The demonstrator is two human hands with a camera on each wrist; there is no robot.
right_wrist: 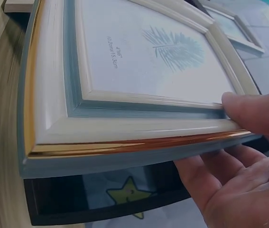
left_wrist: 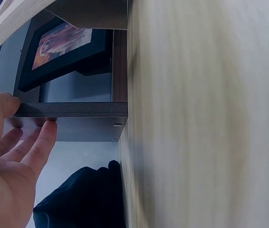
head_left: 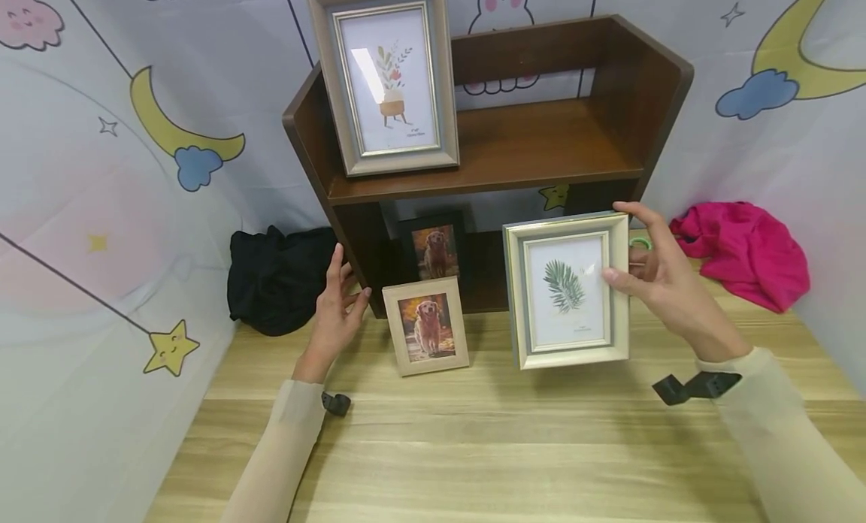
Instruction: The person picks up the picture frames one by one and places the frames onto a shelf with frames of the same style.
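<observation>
1. Pict. frames, n=4: potted-plant fr.; leaf fr.; blk. dog fr.; pale dog fr..
2. Shelf unit, n=1, w/ 2 vis. tiers.
3. Hands, n=2: L hand; R hand.
4. Wrist devices, n=2: L device; R device.
5. Cloth bundles, n=2: blk. cloth; pink cloth.
6. Wood-grain table, n=1.
7. Yellow moons, n=2: L moon; R moon.
8. Blue clouds, n=2: L cloud; R cloud.
</observation>
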